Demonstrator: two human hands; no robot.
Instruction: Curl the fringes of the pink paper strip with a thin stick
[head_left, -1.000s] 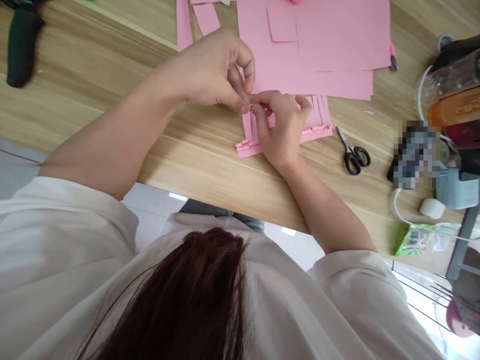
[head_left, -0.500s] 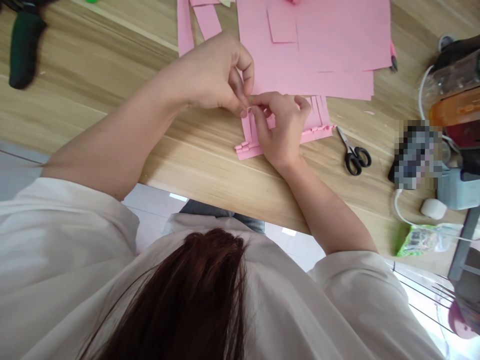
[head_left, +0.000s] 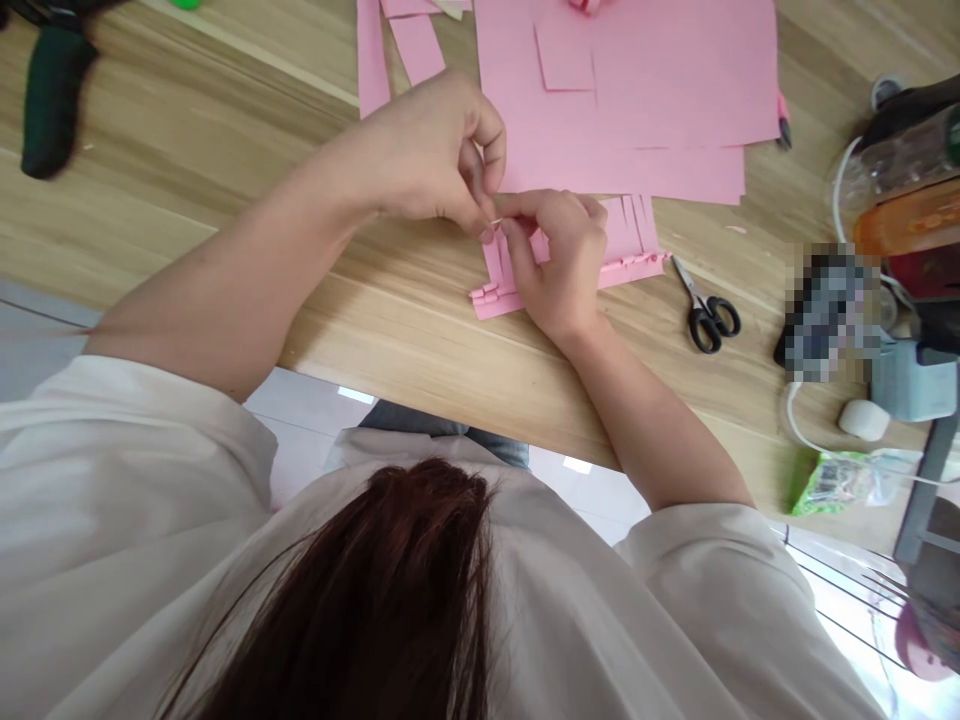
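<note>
A fringed strip of pink paper point(head_left: 630, 230) lies on the wooden table, its cut tabs pointing away from me and several small curled rolls along its near edge. Over its left end, my left hand point(head_left: 439, 150) and my right hand point(head_left: 561, 255) meet in a pinch, fingertips nearly touching. A thin whitish piece point(head_left: 496, 221) shows between the fingertips; whether it is a paper edge or a slim stick I cannot tell. My right hand covers the middle of the strip. Black-handled scissors point(head_left: 706, 310) lie at the strip's right end, blades partly apart.
Large pink sheets point(head_left: 675, 90) lie beyond my hands, a small pink square point(head_left: 564, 55) on top. Pink paper strips point(head_left: 373, 60) are at the upper left, near a dark-handled tool point(head_left: 52, 100). A bottle, cables, a white charger point(head_left: 864, 420) and a green packet point(head_left: 832, 482) crowd the right.
My right hand's outer fingers have curled in a little, and the whitish piece between the fingertips has shifted slightly. Both hands stay in the same place over the strip.
</note>
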